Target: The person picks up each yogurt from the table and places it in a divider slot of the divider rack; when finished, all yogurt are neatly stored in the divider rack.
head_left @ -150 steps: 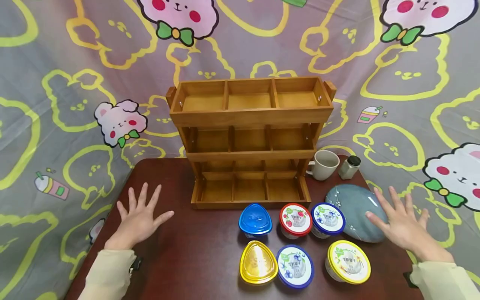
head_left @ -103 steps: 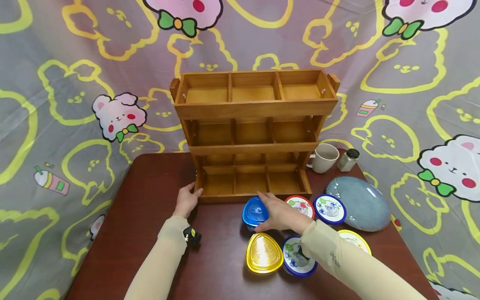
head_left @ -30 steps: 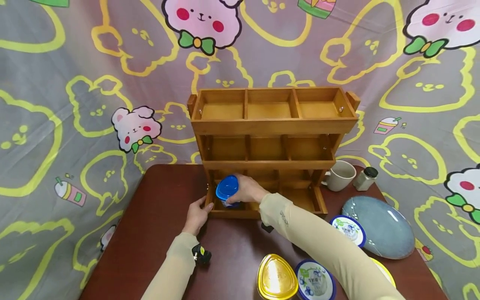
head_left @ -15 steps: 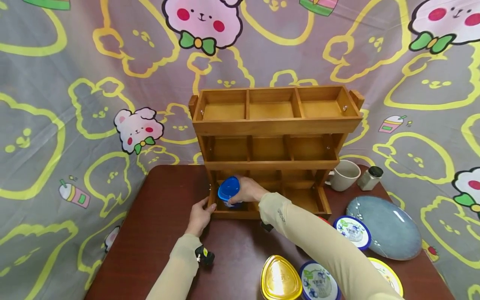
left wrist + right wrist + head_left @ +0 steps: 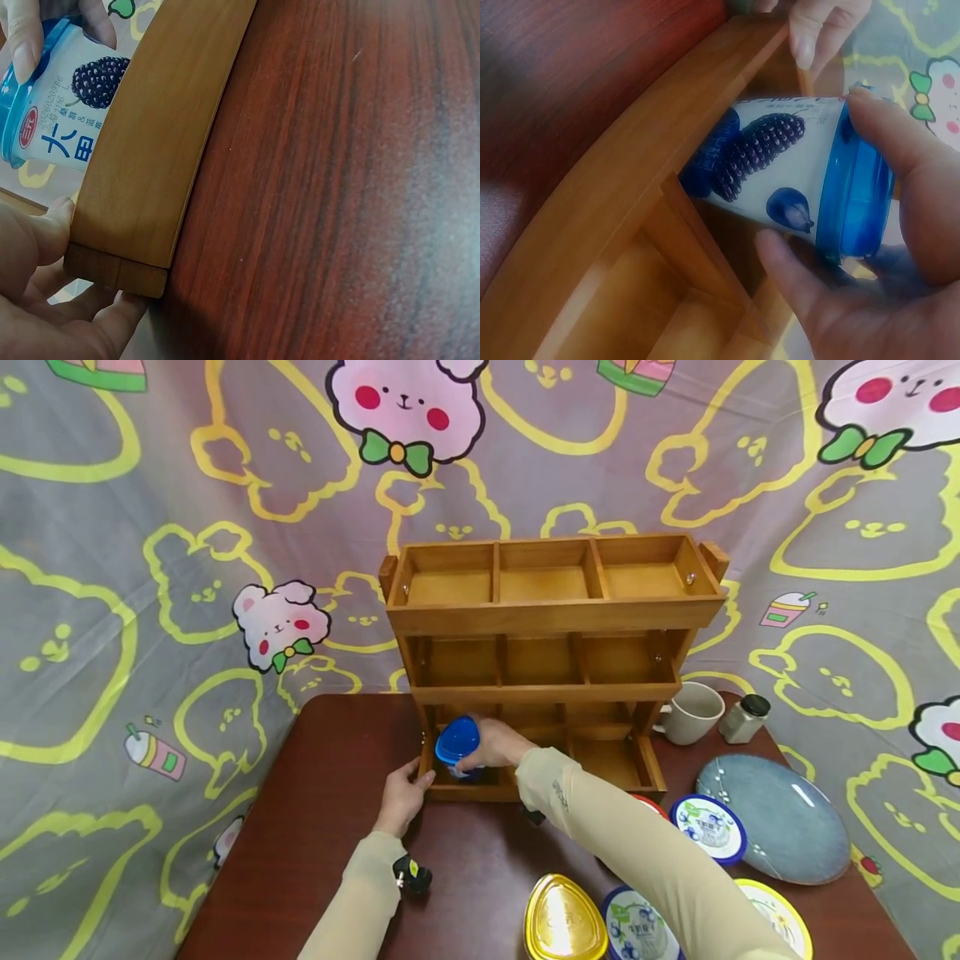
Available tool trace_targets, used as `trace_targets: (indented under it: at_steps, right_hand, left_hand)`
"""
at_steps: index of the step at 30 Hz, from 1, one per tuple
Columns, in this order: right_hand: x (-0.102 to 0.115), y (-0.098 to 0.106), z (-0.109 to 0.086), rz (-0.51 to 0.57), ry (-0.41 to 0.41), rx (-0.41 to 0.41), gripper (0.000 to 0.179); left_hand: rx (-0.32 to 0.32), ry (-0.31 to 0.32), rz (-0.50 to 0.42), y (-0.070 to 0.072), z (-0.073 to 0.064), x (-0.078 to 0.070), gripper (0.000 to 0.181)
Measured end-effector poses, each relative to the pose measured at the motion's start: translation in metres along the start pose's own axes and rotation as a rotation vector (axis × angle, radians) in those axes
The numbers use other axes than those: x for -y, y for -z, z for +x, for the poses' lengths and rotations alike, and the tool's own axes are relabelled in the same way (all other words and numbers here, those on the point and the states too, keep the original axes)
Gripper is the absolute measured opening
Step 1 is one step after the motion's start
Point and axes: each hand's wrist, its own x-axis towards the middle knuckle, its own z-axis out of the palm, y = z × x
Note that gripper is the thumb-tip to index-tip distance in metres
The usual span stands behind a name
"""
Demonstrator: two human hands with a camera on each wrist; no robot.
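A tub with a blue lid [image 5: 457, 739] and blackberry pictures on its white side [image 5: 780, 165] is held by my right hand [image 5: 497, 745], thumb and fingers around the lid end. It sits tilted within the bottom tier's left compartment, its lower end hidden behind the front board in the left wrist view. The three-tier wooden rack [image 5: 555, 616] has three compartments across each tier. My left hand [image 5: 403, 795] grips the rack's lower left front corner, thumb on the inner side and fingers outside, as the left wrist view shows around the wooden end [image 5: 120, 270].
Near the front stand a gold-lidded tub [image 5: 564, 918], a blue-rimmed tub [image 5: 641, 927] and a yellow-rimmed tub [image 5: 776, 914]. Another blue-rimmed tub [image 5: 708, 828] overlaps the grey-blue plate [image 5: 787, 818]. My right sleeve partly covers a red-rimmed tub. A mug [image 5: 692, 714] and black-capped jar [image 5: 745, 718] stand behind.
My right hand has taken the blue-lidded tub from the table into the bottom left compartment. My left hand has taken hold of the rack's corner. Over the last second both hands barely move.
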Motion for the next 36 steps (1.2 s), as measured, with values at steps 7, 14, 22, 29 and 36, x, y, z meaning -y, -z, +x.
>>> trace_targets:
  at_steps: [7, 14, 22, 29, 36]
  right_hand:
    - [0.001, 0.001, -0.005, 0.019, -0.028, 0.029, 0.107]
    - [0.002, 0.027, -0.037, -0.024, -0.056, 0.063, 0.113]
    - [0.003, 0.074, -0.113, -0.149, -0.03, 0.039, 0.106]
    - [-0.007, 0.085, -0.191, -0.155, 0.064, -0.027, 0.1]
    - [-0.023, 0.051, -0.256, -0.115, 0.094, -0.087, 0.098]
  left_hand:
    - [-0.004, 0.0, 0.018, -0.001, -0.001, -0.001, 0.051]
    - [0.008, -0.004, -0.01, -0.003, -0.004, 0.001, 0.051]
    - [0.024, 0.005, -0.011, 0.002, 0.0, -0.002, 0.053]
    - [0.037, 0.025, -0.004, 0.005, 0.001, 0.001, 0.053]
    - [0.068, 0.028, -0.009, 0.003, -0.001, -0.002, 0.056]
